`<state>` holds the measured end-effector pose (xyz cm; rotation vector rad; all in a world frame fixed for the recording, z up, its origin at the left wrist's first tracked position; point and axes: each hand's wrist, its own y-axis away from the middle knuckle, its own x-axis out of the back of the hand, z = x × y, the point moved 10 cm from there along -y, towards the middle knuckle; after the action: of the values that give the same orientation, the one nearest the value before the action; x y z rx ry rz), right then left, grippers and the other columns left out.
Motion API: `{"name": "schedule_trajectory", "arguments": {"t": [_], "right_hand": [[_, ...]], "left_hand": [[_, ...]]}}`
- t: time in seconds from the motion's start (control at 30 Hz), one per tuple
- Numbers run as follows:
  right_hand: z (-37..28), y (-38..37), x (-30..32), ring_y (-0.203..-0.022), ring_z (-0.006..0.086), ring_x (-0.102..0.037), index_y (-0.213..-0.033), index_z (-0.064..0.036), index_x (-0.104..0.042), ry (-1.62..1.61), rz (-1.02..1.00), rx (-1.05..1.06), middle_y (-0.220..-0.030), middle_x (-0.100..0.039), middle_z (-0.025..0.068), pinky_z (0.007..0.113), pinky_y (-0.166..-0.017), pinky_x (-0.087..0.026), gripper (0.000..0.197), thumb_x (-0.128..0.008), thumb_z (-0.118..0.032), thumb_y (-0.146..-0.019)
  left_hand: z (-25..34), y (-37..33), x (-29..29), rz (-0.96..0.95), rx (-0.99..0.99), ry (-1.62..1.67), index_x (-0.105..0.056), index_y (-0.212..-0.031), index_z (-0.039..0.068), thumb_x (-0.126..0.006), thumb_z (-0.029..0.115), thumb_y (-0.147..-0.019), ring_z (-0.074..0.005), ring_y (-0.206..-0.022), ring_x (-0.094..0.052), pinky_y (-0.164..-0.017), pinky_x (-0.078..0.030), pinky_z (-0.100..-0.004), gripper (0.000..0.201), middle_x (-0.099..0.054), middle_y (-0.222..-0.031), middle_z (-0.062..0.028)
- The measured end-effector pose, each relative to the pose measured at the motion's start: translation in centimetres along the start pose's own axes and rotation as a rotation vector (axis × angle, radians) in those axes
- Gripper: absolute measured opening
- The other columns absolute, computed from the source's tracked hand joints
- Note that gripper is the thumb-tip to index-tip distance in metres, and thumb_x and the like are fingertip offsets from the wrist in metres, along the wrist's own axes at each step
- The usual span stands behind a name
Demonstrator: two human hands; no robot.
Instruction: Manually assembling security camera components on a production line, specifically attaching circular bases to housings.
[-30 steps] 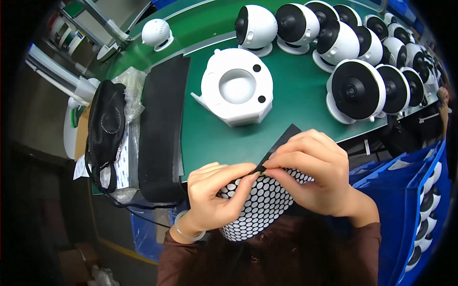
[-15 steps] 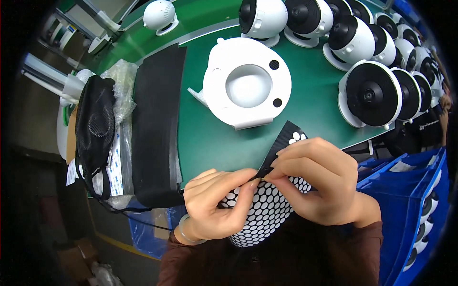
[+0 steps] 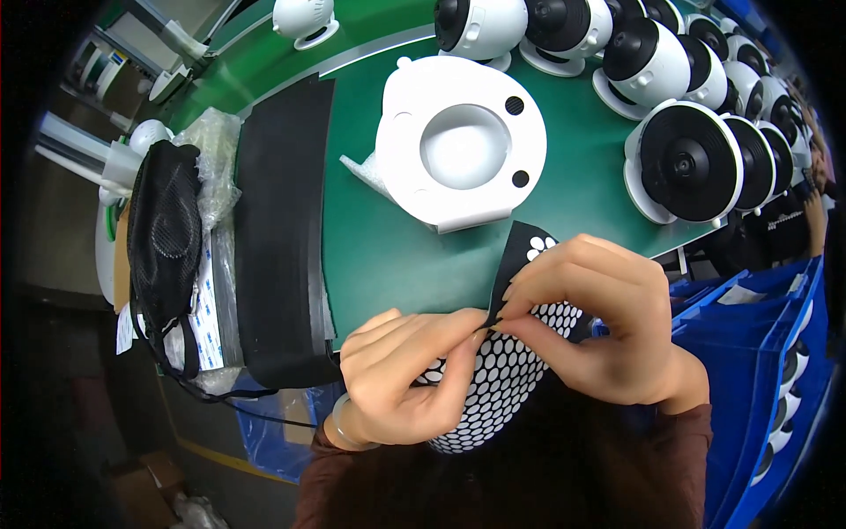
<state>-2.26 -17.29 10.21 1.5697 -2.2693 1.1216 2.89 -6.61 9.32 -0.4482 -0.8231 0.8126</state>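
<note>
A bendy black sheet covered in rows of white round pads (image 3: 502, 388) is curved between my hands, close to my body at the table's near edge. My left hand (image 3: 410, 379) is closed, its thumb and forefinger pinching the sheet's edge. Right beside those fingertips, my right hand (image 3: 608, 322) pinches the same edge, also closed. Whether a single loose pad lies between the fingertips is hidden. Beyond my hands lies a white rounded housing (image 3: 401, 167) with a round hollow in its middle. Two black round pads, one upper (image 3: 515, 106) and one lower (image 3: 521, 179), sit on its right side.
Black sheets (image 3: 278, 220) are stacked on the green table (image 3: 414, 273) at left, beside clear bubble wrap (image 3: 211, 163) and a black mesh pouch (image 3: 172, 212). Several white-and-black round devices (image 3: 692, 163) stand at the far right. Blue bins (image 3: 749, 353) are at lower right.
The pinched edge and my fingertips have shifted slightly to the right. The sheet's upper corner has tilted a little left. Both hands keep their hold, and the view has shifted slightly.
</note>
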Motion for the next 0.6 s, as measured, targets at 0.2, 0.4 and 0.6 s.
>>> {"name": "schedule_trajectory", "arguments": {"t": [0.2, 0.4, 0.6], "right_hand": [[0.5, -0.3, -0.4, -0.070, 0.0205, -0.060, -0.073, -0.0027, -0.062, -0.046, -0.091, -0.069, -0.076, -0.062, 0.0074, 0.028, -0.064, -0.046, 0.017, -0.071, 0.003, -0.060], [-1.6, -1.1, 1.4, -0.076, 0.0222, -0.060, -0.073, -0.0002, -0.061, -0.015, -0.039, 0.030, -0.083, -0.062, 0.0143, 0.030, -0.068, -0.047, 0.011, -0.065, 0.003, -0.063], [-0.6, -3.9, 0.9, -0.078, 0.0153, -0.063, -0.083, 0.0047, -0.060, 0.172, 0.174, 0.094, -0.087, -0.064, 0.0129, 0.024, -0.069, -0.049, 0.012, -0.062, 0.006, -0.072]], "left_hand": [[-0.7, 0.3, 0.5, 0.051, 0.077, 0.030, -0.063, -0.076, -0.001, -0.063, -0.007, -0.062, -0.0171, -0.046, -0.055, -0.042, -0.032, -0.0236, 0.015, -0.060, -0.060, -0.0089], [-4.4, 0.6, 0.7, 0.110, 0.334, 0.119, -0.046, -0.115, -0.006, -0.061, -0.005, -0.073, -0.0106, -0.058, -0.059, -0.055, -0.044, -0.0221, 0.045, -0.064, -0.066, -0.0092], [-7.3, -0.2, -2.5, 0.072, 0.519, 0.552, -0.047, -0.113, -0.007, -0.059, -0.005, -0.078, -0.0086, -0.082, -0.059, -0.074, -0.045, -0.0212, 0.037, -0.066, -0.087, -0.0093]]}}
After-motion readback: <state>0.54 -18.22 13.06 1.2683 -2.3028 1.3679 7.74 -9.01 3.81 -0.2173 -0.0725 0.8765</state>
